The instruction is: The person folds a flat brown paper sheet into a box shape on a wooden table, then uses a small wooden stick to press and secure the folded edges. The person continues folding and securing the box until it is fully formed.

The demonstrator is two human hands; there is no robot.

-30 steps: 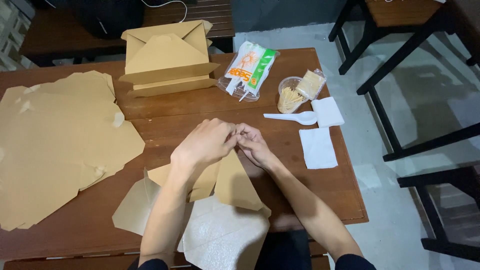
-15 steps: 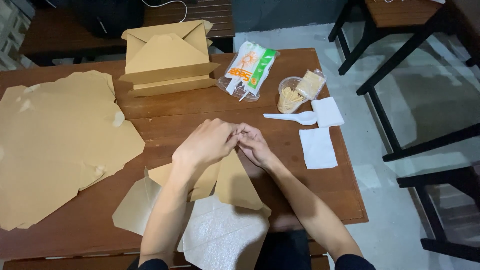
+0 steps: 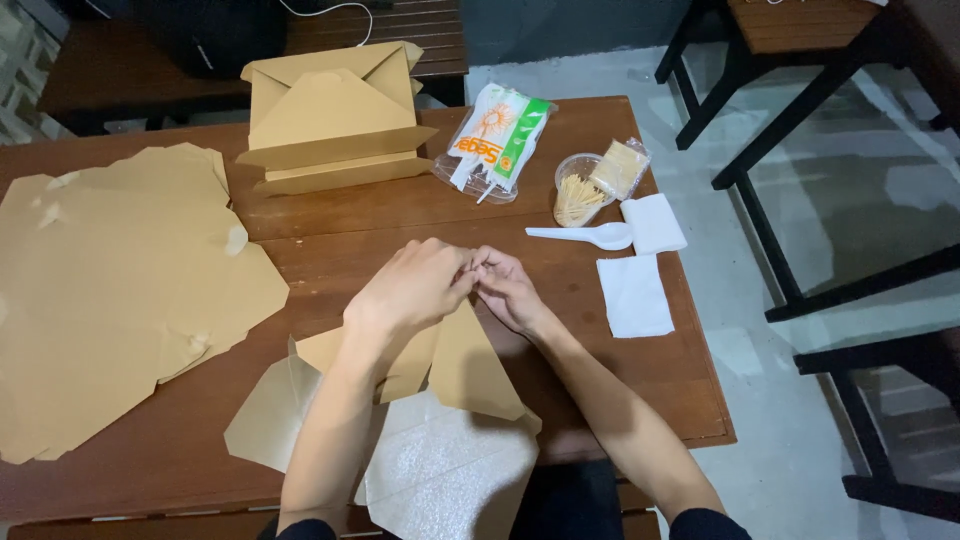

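1. At table centre, left hand (image 3: pixel 415 290) & right hand (image 3: pixel 510 292) meet fingertip to fingertip, both pinched shut on top edge of half-folded paper box (image 3: pixel 450 365).
2. Vs 1 s ago: no visible shift, hands hold same spot, fold unchanged.
3. Finished box (image 3: pixel 335 115) at 11 o'clock, flat sheets (image 3: pixel 120 290) at 9.

Head camera looks steeply down — close over the wooden table (image 3: pixel 620 390).

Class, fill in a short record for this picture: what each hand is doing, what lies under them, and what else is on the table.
left hand: meets the right hand over a flap, fingertips together
right hand: pinching at the same spot
under hands: unfolded paper box
left side: flat brown sheets
far side: folded brown boxes
right side: white plastic spoon, napkins, toothpick cup
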